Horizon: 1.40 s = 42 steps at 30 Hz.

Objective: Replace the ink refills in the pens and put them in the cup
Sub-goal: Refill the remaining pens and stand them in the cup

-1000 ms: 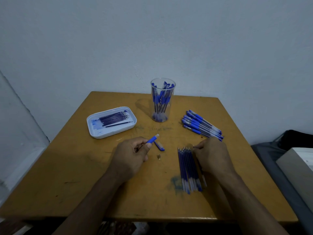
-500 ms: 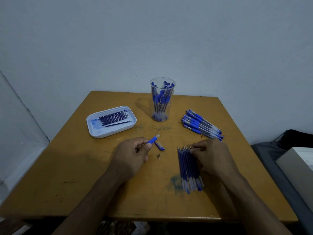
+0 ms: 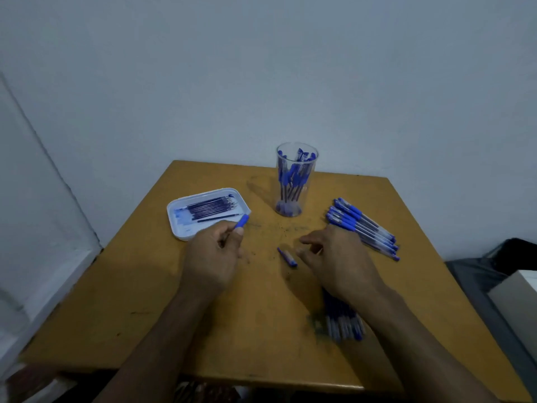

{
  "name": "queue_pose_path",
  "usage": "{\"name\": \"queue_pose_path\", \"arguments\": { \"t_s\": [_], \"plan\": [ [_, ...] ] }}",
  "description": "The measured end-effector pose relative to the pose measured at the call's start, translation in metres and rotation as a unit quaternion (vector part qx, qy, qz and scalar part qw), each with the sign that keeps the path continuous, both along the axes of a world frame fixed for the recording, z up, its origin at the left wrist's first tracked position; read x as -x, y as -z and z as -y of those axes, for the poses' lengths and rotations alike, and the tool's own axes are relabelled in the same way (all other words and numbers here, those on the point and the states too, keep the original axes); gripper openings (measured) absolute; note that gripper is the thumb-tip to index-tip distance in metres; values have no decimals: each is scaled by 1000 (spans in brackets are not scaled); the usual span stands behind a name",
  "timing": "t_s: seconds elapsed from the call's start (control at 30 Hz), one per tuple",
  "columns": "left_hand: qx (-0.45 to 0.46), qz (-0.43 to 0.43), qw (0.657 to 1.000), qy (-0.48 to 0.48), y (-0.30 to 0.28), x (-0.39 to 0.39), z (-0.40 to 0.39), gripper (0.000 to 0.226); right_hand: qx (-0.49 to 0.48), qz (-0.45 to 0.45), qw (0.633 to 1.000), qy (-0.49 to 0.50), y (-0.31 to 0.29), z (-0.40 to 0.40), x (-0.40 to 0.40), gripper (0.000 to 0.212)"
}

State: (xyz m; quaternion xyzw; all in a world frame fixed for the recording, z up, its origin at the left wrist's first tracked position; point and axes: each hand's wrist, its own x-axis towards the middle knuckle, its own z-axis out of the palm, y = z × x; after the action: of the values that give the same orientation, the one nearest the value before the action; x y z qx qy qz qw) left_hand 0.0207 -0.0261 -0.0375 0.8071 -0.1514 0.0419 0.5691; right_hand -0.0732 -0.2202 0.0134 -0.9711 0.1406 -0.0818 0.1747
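Left hand [image 3: 213, 258]: fingers curled round a pen barrel [image 3: 241, 221], whose blue end sticks out past the thumb toward the tray.
Right hand [image 3: 334, 258]: above the bench [image 3: 145, 301] between the loose cap and the pen row; fingers bent, and something thin seems pinched at the fingertips, but motion blur prevents a firm reading, so its state cannot be told.
Cap [image 3: 287, 257]: small blue piece lying flat on the bench, just beside the right hand's fingertips, apart from both hands.
Cup [image 3: 296, 181]: clear, upright, at the far middle of the bench, holding a bundle of blue pens.
Pen row [image 3: 363, 228]: capped blue pens lying side by side on the far right of the bench, just beyond the right hand.
Refill bundle [image 3: 344, 321]: thin sticks lying together under the right forearm (partly hidden, blurred).
Tray [image 3: 180, 228]: white, shallow, on the far left of the bench; dark refills lie inside it, and the barrel tip sits over its near right corner.
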Motion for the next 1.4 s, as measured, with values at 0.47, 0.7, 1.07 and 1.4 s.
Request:
{"name": "queue_pose_path", "arguments": {
  "t_s": [0.47, 0.7, 1.07, 1.4],
  "plan": [
    [60, -22, 973, -224, -10, -70, -96, 13, 119, -49, 979, -157, 5, -97, -184, 16],
    [62, -14, 972, -227, -8, -80, -112, 23, 138, -80, 973, -167, 19, -110, -203, 17],
    [72, -9, 983, -171, -8, -79, -98, 12, 151, -72, 963, -211, -8, -99, -178, 16],
    [66, -11, 998, 3, -9, -48, -38, 18, -206, -42, 958, -197, -35, -24, -89, 20]
  ]
}}
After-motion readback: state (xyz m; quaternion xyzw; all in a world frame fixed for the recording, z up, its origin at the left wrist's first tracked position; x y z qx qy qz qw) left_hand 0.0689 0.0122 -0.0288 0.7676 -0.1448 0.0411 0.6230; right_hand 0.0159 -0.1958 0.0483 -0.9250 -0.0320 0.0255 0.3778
